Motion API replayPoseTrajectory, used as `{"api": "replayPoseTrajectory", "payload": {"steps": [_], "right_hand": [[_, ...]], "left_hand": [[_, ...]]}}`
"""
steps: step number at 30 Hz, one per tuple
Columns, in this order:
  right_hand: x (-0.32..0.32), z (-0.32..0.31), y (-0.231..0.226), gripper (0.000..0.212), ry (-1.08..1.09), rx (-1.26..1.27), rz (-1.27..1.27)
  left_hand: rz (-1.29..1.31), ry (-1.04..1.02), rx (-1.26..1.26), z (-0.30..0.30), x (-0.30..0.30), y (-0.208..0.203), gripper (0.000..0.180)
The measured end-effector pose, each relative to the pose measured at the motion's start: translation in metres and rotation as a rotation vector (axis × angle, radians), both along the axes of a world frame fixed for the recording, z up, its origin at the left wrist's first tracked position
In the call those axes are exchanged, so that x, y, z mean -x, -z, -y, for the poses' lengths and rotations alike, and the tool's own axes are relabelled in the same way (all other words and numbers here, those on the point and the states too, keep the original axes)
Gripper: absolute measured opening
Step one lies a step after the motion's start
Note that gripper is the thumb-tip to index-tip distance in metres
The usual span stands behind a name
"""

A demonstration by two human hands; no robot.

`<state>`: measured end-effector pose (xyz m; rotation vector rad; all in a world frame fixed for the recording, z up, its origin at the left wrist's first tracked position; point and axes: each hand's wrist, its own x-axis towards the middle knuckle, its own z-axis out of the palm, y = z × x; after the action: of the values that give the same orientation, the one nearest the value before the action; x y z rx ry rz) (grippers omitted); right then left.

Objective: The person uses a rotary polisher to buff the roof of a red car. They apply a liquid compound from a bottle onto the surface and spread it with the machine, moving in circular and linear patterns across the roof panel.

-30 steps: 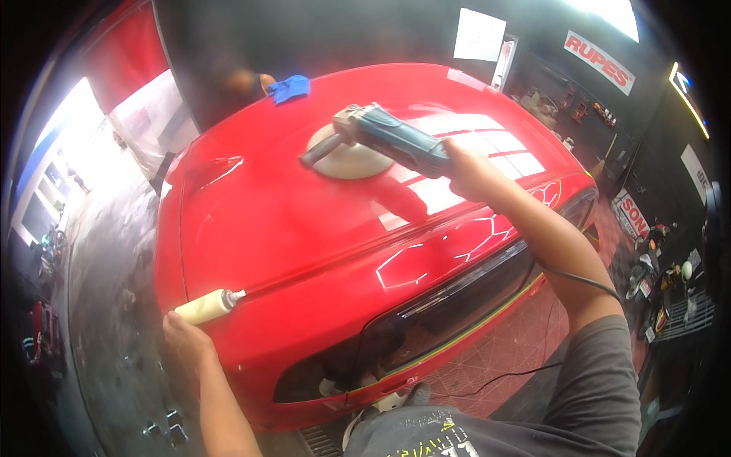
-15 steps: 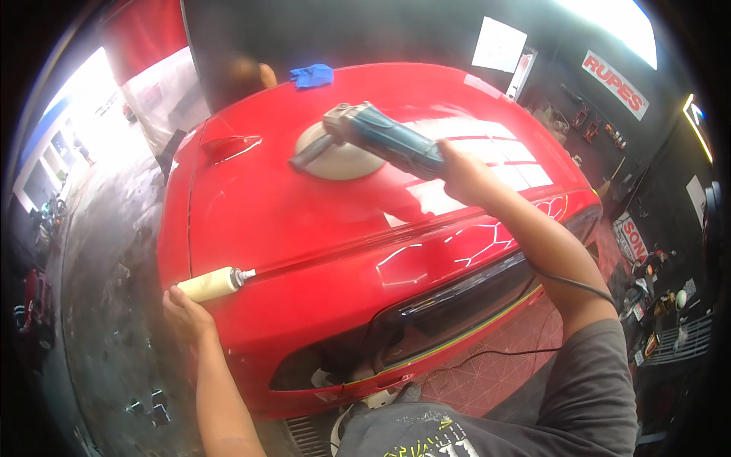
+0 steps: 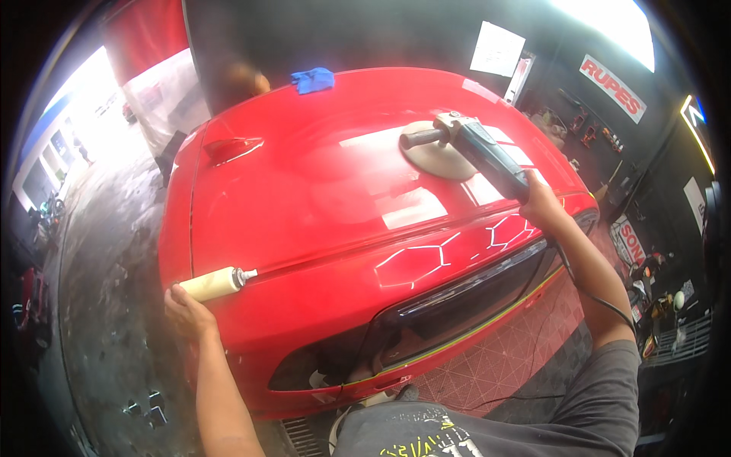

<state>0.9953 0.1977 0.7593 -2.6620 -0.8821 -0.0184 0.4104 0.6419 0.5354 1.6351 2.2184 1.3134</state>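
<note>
My right hand [image 3: 544, 204] is wrapped round the rear of a blue-grey power polisher [image 3: 489, 156]. Its pale round pad [image 3: 440, 158] rests on the red car roof [image 3: 304, 190], right of the middle. A dark side handle sticks out to the left of the tool's head, with no hand on it. At the near left edge of the roof, my left hand [image 3: 190, 314] is closed on the base of a cream squeeze bottle [image 3: 209, 285]. The bottle lies sideways, its pale nozzle pointing right along the roof seam; some left fingers are hidden.
A crumpled blue cloth [image 3: 313, 80] lies on the far roof edge. A red fin antenna [image 3: 228, 148] rises at the left. The polisher's dark cord [image 3: 582, 293] runs along my right forearm. Tools and bottles [image 3: 605, 133] line the dark right wall.
My right hand has moved the polisher rightward across the roof, from near the middle toward the right side. The left hand and bottle have hardly moved.
</note>
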Motion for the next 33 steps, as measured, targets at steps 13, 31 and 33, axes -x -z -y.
{"api": "replayPoseTrajectory", "payload": {"steps": [13,31,33], "right_hand": [[0.103,-0.091,0.021,0.063,-0.374,0.019,0.077],[0.002,-0.043,-0.004,0.058,0.007,-0.058,-0.002],[-0.002,-0.037,-0.01,0.064,0.09,-0.024,-0.127]], "left_hand": [[0.016,0.029,0.066,0.0,0.007,-0.003,0.077],[0.016,0.076,0.071,-0.005,0.007,0.001,0.078],[-0.006,0.052,0.053,-0.006,0.008,0.004,0.079]]}}
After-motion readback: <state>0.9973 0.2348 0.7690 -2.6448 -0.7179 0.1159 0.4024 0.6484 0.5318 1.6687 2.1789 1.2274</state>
